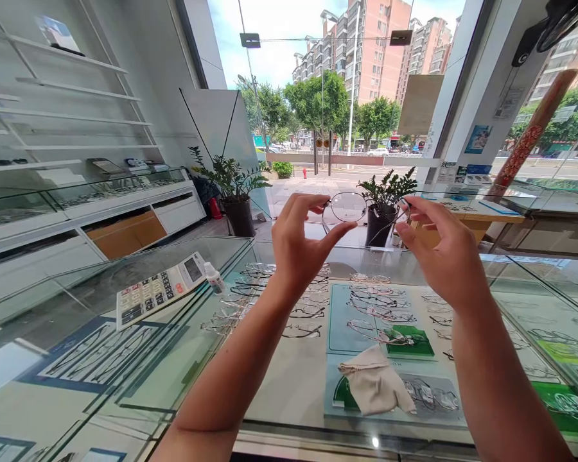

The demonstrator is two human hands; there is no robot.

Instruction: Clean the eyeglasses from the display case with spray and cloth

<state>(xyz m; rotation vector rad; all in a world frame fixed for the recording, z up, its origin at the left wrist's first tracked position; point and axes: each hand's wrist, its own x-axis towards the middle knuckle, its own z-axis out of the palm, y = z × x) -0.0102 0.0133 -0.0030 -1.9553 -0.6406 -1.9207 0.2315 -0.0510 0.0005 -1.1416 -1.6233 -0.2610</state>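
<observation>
A pair of thin-rimmed eyeglasses (348, 192) is held up in front of me above the glass counter, facing the window. My left hand (299, 239) has its fingertips at the left end of the frame, with the thumb stretched below the left lens. The right end is pinched between the thumb and fingers of my right hand (438, 247). The left lens is clear with small print on it. Below my hands, several eyeglasses (378, 298) lie in rows, and a crumpled beige cloth (376, 380) rests near the counter's front.
A calculator (160, 290) and a small white bottle (214, 277) stand left on the glass counter (279, 385). More frames lie inside a right-hand display case (553, 337). Beyond are two potted plants (239, 217) (379, 224), glass doors and wall shelves (87, 115).
</observation>
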